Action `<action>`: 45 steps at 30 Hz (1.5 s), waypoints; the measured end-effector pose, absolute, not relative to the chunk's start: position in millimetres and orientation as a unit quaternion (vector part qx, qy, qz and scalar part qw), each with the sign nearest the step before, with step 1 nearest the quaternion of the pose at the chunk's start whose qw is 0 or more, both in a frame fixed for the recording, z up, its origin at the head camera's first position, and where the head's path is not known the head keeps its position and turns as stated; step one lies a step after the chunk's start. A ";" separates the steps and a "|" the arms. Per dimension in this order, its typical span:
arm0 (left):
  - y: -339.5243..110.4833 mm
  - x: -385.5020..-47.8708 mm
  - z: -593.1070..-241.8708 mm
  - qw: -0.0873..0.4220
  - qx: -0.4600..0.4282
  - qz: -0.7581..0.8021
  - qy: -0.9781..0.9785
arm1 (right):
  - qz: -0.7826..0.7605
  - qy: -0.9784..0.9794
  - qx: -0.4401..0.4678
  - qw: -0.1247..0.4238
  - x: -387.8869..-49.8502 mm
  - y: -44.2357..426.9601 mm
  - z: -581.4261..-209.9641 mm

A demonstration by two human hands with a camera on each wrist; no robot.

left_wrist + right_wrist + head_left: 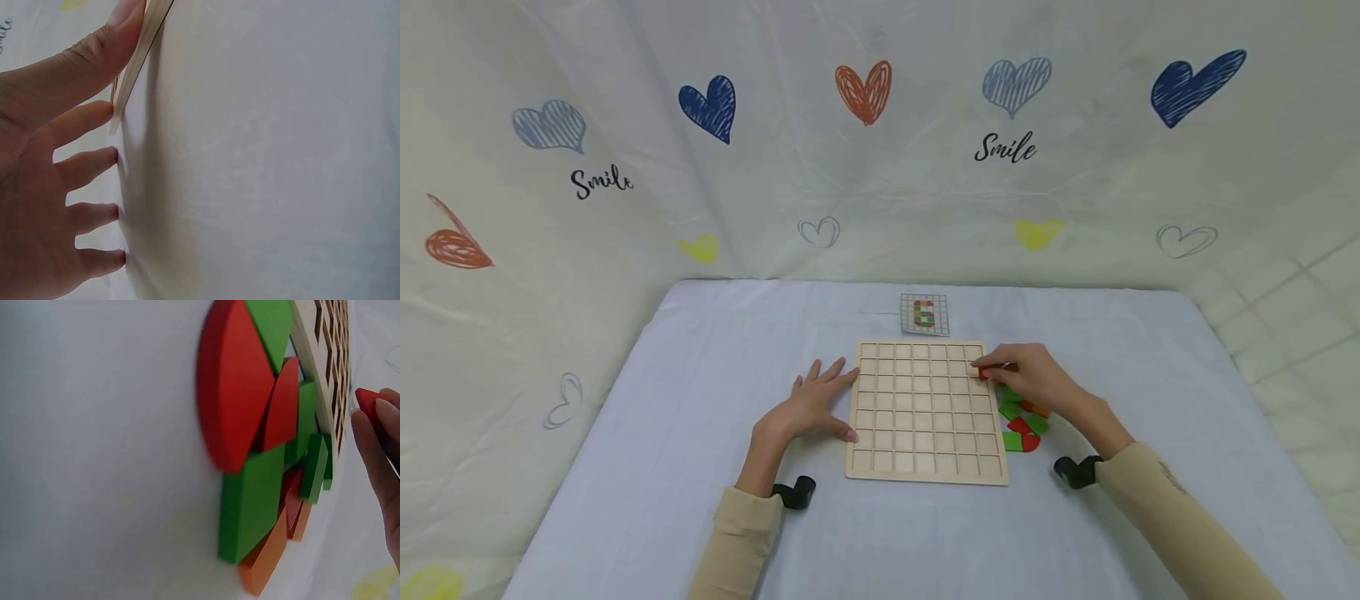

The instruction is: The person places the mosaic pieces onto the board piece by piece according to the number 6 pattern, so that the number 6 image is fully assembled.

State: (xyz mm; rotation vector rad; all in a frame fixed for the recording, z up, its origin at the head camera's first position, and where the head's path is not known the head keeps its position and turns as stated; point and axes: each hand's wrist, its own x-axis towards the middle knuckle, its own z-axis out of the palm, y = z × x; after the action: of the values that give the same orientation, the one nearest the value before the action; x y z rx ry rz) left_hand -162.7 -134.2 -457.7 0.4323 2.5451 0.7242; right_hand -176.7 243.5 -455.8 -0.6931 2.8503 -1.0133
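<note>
A square wooden grid board [925, 481] lies on the white-covered table. My left hand [808, 406] touches its left edge with spread fingers; in the left wrist view the thumb of that hand [37, 156] rests along the board's rim [134, 72]. At the board's upper right edge my right hand [1037, 377] pinches a small red piece [982, 373]. The right wrist view shows this red piece [370, 407] between the thumb and fingers of my right hand [384, 437], beyond the board's rim [315, 369]. The visible grid cells hold no pieces.
Loose green [1012, 442], red [1032, 442] and orange [1040, 410] pieces lie partly overlapping along the board's right side. Behind the board is a small card [925, 315] with a coloured grid pattern. A cloth with printed hearts hangs behind the table.
</note>
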 end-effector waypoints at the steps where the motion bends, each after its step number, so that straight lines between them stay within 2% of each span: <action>1: -134.2 -163.0 -458.0 0.229 0.156 0.263 0.924 | -0.326 0.918 -0.225 0.022 -178.5 241.0 -456.2; 7: -135.7 -164.6 -460.1 0.231 0.155 0.262 0.924 | -0.328 0.918 -0.216 0.054 -188.9 228.1 -456.0; 13: -136.5 -165.0 -458.8 0.230 0.153 0.261 0.925 | -0.314 0.919 -0.232 0.059 -199.4 216.9 -450.3; 29: -132.4 -164.6 -458.1 0.229 0.154 0.265 0.924 | -0.297 0.910 -0.265 0.119 -225.1 190.3 -448.8; 45: -131.2 -164.6 -457.9 0.227 0.157 0.254 0.927 | -0.306 0.906 -0.272 0.110 -225.7 186.8 -452.7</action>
State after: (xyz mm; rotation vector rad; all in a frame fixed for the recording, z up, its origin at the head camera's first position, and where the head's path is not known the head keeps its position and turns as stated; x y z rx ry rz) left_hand -164.6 -131.2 -457.9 0.4337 2.5542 0.7013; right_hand -225.7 186.8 -452.7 -0.7994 2.6616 -0.8984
